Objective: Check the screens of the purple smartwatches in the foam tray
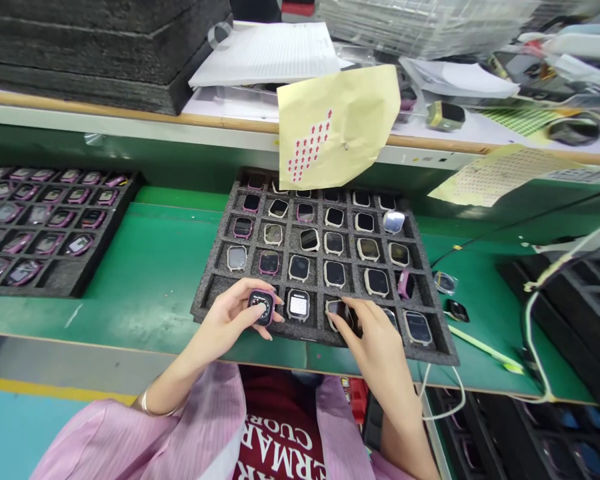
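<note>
My left hand [237, 313] is closed around a purple-framed smartwatch [261, 308], its screen lit with a watch face and the thumb lying on the glass. It is over the front left of a black foam tray [207, 293] holding rows of strapless watches in compartments. My right hand [373, 330] reaches into the front row, with thumb and fingers closed on a light-framed smartwatch [338, 312] that they partly cover. Between my hands, another smartwatch [299, 305] shows a bright white screen in its compartment. A purple watch [406, 285] stands on edge at the tray's right side.
A second foam tray [65, 277] of purple watches lies at the left on the green bench [145, 267]. Yellow paper [337, 127] hangs from the shelf over the tray's back row. At the right are a green pen-like stick [485, 348], white cables [530, 320] and more dark trays.
</note>
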Demonstrator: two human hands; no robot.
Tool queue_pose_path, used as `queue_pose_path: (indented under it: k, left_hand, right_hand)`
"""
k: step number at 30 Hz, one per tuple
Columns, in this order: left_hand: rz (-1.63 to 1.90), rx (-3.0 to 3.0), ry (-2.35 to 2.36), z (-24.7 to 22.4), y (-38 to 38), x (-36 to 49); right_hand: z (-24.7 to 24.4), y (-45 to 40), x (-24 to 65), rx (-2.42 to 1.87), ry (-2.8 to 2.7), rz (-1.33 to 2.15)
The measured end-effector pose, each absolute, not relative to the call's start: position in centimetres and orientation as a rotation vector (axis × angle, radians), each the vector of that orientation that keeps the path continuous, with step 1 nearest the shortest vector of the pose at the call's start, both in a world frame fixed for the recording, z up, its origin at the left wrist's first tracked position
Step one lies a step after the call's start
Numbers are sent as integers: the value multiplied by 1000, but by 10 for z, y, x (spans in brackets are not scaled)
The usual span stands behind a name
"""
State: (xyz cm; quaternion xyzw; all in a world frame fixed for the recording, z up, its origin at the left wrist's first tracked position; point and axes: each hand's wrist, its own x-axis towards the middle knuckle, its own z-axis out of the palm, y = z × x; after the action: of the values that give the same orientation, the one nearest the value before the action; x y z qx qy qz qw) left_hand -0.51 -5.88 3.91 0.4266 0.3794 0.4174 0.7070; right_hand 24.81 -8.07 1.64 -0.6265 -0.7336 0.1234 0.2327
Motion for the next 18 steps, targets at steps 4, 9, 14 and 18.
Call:
queue_pose_path:
  k: [4,9,14,18]
  left_hand:
    - [906,967,854,41,-61,0]
    - [962,995,905,36,-61,6]
    - [820,1074,970,35,-61,15]
    - [797,1080,979,37,-61,18]
  right_hand:
    - [20,-83,244,-1661,-1838,604]
    - [34,-83,244,-1266,-1360,1124]
    - [39,-76,233,-952,-809,1646]
    - [40,-76,233,-804,-709,1881]
